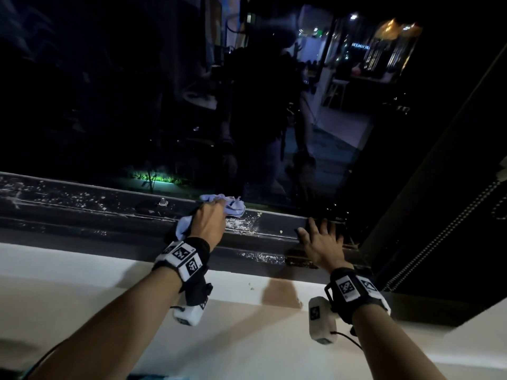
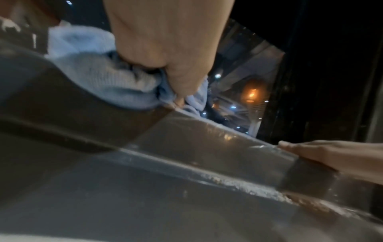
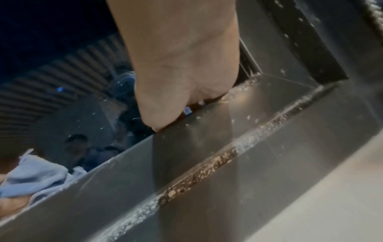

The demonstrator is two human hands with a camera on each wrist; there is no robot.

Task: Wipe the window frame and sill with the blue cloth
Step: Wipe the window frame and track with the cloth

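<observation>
From the head view, the left hand [image 1: 207, 219] grips a soft, crumpled blue cloth [image 1: 230, 205] on the dark metal window frame [image 1: 82, 209]; the right hand [image 1: 323, 244] rests flat, fingers spread, further right. The left wrist view shows fingers curled into limp, light fabric, best held bunched. In the right wrist view, pale grit [image 3: 207, 165] lines the near ledge.

I see a dim night scene; the dark window glass [image 1: 137, 91] mirrors indoor lamps, both wrist views smear with blur, and straight lines bow at the edges.
</observation>
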